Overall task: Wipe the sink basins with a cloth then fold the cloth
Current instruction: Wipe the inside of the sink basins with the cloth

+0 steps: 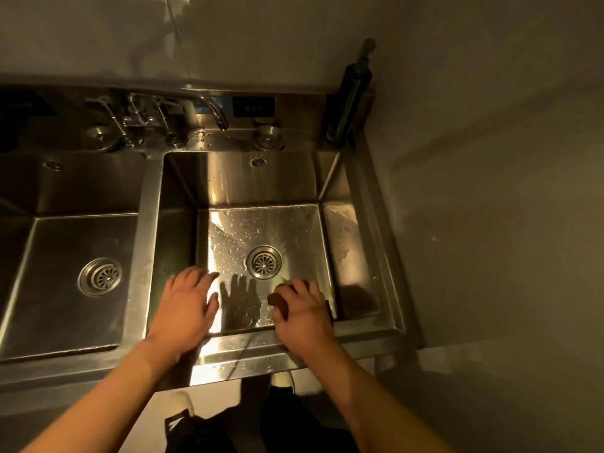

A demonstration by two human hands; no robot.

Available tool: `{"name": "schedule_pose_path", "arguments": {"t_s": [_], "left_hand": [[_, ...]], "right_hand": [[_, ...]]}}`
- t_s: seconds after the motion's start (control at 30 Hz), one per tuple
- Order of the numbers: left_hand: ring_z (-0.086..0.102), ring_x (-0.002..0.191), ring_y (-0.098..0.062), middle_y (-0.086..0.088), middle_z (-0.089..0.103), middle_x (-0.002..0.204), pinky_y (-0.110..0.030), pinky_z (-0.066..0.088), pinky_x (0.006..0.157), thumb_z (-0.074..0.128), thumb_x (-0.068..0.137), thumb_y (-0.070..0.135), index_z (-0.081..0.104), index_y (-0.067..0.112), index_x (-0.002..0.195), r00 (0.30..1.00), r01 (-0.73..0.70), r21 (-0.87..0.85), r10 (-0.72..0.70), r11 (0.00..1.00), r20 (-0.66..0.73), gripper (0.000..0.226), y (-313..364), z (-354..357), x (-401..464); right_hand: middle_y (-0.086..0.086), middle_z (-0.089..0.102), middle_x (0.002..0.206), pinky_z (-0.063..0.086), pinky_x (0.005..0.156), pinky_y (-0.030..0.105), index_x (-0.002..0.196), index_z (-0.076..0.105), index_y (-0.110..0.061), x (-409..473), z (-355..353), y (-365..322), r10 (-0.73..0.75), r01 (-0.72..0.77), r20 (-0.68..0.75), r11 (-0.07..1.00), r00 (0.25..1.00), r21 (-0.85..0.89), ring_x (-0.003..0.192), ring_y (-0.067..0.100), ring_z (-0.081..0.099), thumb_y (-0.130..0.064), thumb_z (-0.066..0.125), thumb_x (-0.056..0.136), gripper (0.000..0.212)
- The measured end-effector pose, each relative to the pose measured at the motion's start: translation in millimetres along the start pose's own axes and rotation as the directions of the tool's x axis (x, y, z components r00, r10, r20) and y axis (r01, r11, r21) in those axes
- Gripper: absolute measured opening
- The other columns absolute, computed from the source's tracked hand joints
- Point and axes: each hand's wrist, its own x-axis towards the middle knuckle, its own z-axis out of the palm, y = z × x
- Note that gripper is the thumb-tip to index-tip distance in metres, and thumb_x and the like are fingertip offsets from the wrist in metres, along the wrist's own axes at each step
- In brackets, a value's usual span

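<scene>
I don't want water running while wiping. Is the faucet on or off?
Off, as far as it shows: no stream falls from the faucet spout, though droplets lie on the right basin floor.

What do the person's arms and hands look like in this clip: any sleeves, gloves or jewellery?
Both forearms are bare right to the frame's lower edge, with no sleeves showing. The left hand and the right hand wear no gloves, and no watch, bracelet or ring is visible. The lighting is dim and yellowish, so fine details cannot be made out.

Brown cloth (279, 302), silver steel sink (359, 338), dark bottle (351, 103).
</scene>
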Motion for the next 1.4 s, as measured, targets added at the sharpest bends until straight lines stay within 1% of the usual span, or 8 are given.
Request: {"name": "schedule_pose_path", "arguments": {"t_s": [0.23, 0.37, 0.5, 0.67, 0.8, 1.03, 1.27, 1.4], "left_hand": [[0.027, 0.152, -0.041, -0.019, 0.034, 0.162, -0.058, 0.026, 0.124, 0.072, 0.092, 0.025, 0.036, 0.009, 0.157, 0.992, 0.092, 0.118, -0.08, 0.989, -0.101, 0.077, -66.8, -28.6, 29.4], [0.019, 0.157, -0.036, -0.015, 0.025, 0.169, -0.056, 0.026, 0.125, 0.059, 0.101, 0.023, 0.028, 0.006, 0.161, 0.982, 0.109, 0.039, -0.101, 0.993, -0.159, 0.069, -81.1, -19.4, 48.2], [0.015, 0.16, -0.021, -0.002, 0.021, 0.172, -0.046, 0.021, 0.129, 0.046, 0.105, 0.026, 0.028, 0.014, 0.162, 0.944, 0.153, -0.165, -0.193, 0.974, -0.268, 0.061, -86.3, -8.0, 57.1], [0.02, 0.158, -0.009, 0.01, 0.02, 0.172, -0.03, 0.022, 0.126, 0.036, 0.107, 0.031, 0.03, 0.021, 0.162, 0.923, 0.15, -0.282, -0.237, 0.948, -0.304, 0.057, -96.6, -2.0, 57.5], [0.023, 0.155, -0.003, 0.016, 0.02, 0.171, -0.011, 0.018, 0.121, 0.034, 0.106, 0.027, 0.031, 0.025, 0.163, 0.917, 0.171, -0.356, -0.28, 0.919, -0.283, 0.056, -93.3, -3.0, 58.3], [0.021, 0.157, -0.005, 0.022, 0.017, 0.17, -0.044, 0.03, 0.124, 0.037, 0.107, 0.024, 0.026, 0.029, 0.164, 0.916, 0.181, -0.375, -0.294, 0.909, -0.272, 0.058, -92.1, 0.6, 59.5], [0.021, 0.158, -0.012, 0.018, 0.018, 0.171, -0.056, 0.029, 0.124, 0.037, 0.1, 0.008, 0.027, 0.025, 0.164, 0.924, 0.157, -0.398, -0.277, 0.904, -0.263, 0.067, -95.9, 2.0, 59.3], [0.022, 0.158, -0.013, 0.018, 0.017, 0.172, -0.056, 0.031, 0.124, 0.037, 0.097, 0.006, 0.027, 0.027, 0.164, 0.925, 0.16, -0.403, -0.279, 0.901, -0.257, 0.071, -93.9, 1.1, 59.8]], "right_hand": [[-0.009, 0.055, 0.13, 0.045, 0.101, 0.037, 0.12, 0.066, -0.031, 63.6, 37.2, -30.9, 0.075, -0.107, 0.118, 0.951, 0.99, 0.292, 0.121, 0.021, 0.044, -0.037, 0.057, 0.092, 0.03], [-0.009, 0.067, 0.092, 0.044, 0.07, 0.005, 0.098, 0.071, -0.028, 91.7, 62.3, -60.1, 0.327, -0.426, 0.291, 0.499, 0.899, 0.754, 0.092, 0.016, 0.062, -0.021, 0.07, 0.091, 0.011], [0.0, 0.074, 0.094, 0.057, 0.084, 0.03, 0.093, 0.072, -0.023, 123.7, 94.3, -87.1, 0.284, -0.51, 0.445, 0.224, 0.849, 0.831, 0.098, 0.027, 0.069, -0.02, 0.072, 0.091, 0.005], [0.004, 0.071, 0.122, 0.049, 0.108, 0.046, 0.129, 0.067, -0.024, 166.4, 115.2, -150.6, 0.14, -0.626, 0.626, -0.053, 0.767, 0.778, 0.115, 0.027, 0.066, -0.058, 0.069, 0.079, 0.06], [-0.006, 0.062, 0.132, 0.046, 0.108, 0.037, 0.138, 0.055, -0.041, 191.3, 122.4, -196.9, 0.012, -0.478, 0.479, -0.044, 0.878, 0.877, 0.122, 0.014, 0.059, -0.055, 0.051, 0.085, 0.055], [-0.007, 0.046, 0.147, 0.05, 0.091, 0.027, 0.151, 0.038, -0.046, 288.7, 140.4, -196.1, 0.084, -0.301, 0.293, 0.097, 0.952, 0.949, 0.119, 0.013, 0.055, -0.037, 0.042, 0.099, 0.053], [0.004, 0.033, 0.162, 0.039, 0.105, 0.03, 0.159, 0.032, -0.03, 268.8, 214.2, -153.9, 0.25, -0.631, 0.586, 0.165, 0.77, 0.758, 0.141, 0.029, 0.043, -0.027, 0.042, 0.108, 0.052], [0.015, 0.037, 0.159, 0.035, 0.11, 0.028, 0.157, 0.033, -0.01, 198.1, 227.3, -148.6, 0.219, -0.701, 0.686, -0.012, 0.694, 0.713, 0.14, 0.028, 0.041, -0.018, 0.045, 0.108, 0.051]]}}
